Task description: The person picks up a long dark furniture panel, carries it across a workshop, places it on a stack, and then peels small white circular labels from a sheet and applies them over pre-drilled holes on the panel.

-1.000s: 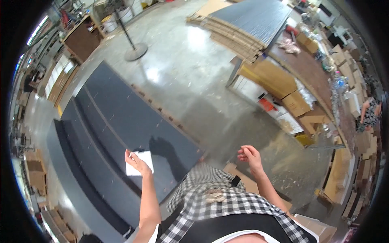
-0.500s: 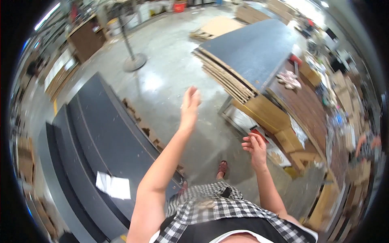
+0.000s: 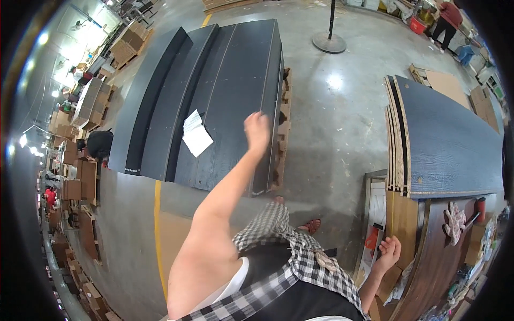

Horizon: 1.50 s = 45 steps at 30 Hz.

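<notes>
My left hand (image 3: 257, 131) is raised over the right-hand part of a pallet stack of dark grey boards (image 3: 230, 96). Motion smears its fingers, and I see nothing held in it. A folded white paper sheet (image 3: 197, 140) lies on the boards to the left of that hand. Low at my right side, my right hand (image 3: 388, 254) is empty, with fingers loosely bent and apart. It is nearest to the cardboard (image 3: 405, 222) at the edge of a brown workbench (image 3: 436, 267).
More dark panels (image 3: 455, 142) are piled at the right, a patterned glove (image 3: 454, 223) beside them. A stand with a round base (image 3: 329, 43) rises from the floor ahead. Far right, a person (image 3: 448, 21) stands. A wooden pallet (image 3: 284, 128) edges out under the board stack.
My view has swung left, bringing the board stack ahead of me. My left arm now reaches over it, while my right hand sits lower at my side.
</notes>
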Motion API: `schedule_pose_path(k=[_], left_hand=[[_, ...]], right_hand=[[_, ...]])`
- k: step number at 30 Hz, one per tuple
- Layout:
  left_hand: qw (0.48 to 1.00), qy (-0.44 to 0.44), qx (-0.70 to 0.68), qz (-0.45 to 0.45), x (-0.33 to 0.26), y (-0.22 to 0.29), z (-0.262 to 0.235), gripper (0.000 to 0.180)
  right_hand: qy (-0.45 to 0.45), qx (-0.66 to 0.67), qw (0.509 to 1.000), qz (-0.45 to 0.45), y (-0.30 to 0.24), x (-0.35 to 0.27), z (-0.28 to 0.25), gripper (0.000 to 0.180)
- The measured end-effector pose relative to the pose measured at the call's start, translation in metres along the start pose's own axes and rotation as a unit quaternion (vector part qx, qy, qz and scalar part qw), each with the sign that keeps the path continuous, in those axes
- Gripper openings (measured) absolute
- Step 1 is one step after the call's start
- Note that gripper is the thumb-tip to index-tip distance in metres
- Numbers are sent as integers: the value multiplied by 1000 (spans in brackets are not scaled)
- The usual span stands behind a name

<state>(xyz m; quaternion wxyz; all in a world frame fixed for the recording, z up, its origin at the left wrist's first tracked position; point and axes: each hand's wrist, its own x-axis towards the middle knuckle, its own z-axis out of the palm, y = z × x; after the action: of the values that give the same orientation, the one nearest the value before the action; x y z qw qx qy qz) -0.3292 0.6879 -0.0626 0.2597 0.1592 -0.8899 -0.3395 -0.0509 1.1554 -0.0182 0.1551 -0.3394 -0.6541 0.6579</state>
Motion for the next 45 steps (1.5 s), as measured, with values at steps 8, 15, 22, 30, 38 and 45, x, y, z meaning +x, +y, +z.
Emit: schedule_pose_path(k=[8,15,22,30,38,45], left_hand=[[882,-247,-362,-172,-5,59,-10,35],[873,-241,-346,243,38,244,62,36],[798,-508,24,324,83,391,120,61],[858,-378,128,323,68,406,127,61],[854,-379,177,310,-1,404,81,60],[861,-377,150,305,1,376,42,61]], right_hand=[[169,-18,973,-154,-81,44,56,29],[132,59,975,-169,-126,55,60,30],[-13,137,990,-37,-139,84,36,47],[-116,197,972,50,-174,146,19,41],[-49,252,965,45,-183,131,5,40],[-41,251,964,73,-186,84,28,34]])
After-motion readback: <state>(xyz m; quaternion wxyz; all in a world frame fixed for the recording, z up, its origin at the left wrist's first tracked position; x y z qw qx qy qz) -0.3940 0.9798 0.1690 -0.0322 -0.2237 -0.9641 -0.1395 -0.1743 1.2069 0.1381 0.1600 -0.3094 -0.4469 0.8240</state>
